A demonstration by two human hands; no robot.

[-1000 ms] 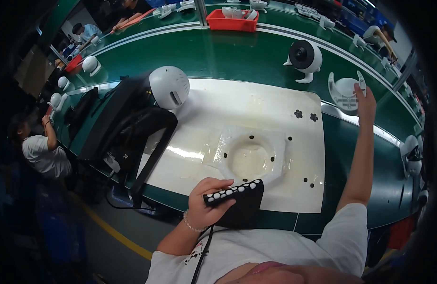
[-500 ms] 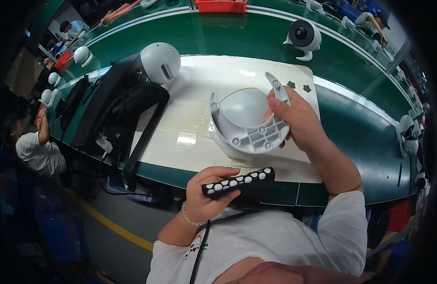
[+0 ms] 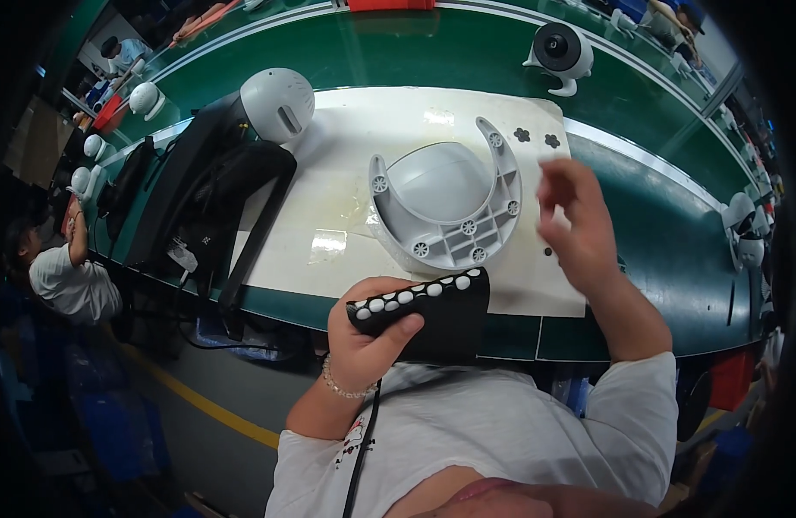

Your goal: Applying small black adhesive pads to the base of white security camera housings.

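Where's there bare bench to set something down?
Green bench: behind the white sheet, left of the black-faced device; between right hand and white unit. Crowded: left, black machine; mid-sheet, white shell, left hand holding black case.

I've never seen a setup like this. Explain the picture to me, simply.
There is no robot here, just a person's bare hands, seen from a fisheye camera worn on the head, looking down, so straight edges bend. The left hand holds a black sheet with a row of white dots. The right hand is empty, beside a white shell on the pale mat. Beyond the mat, a white unit with a round black front stands on the green table.
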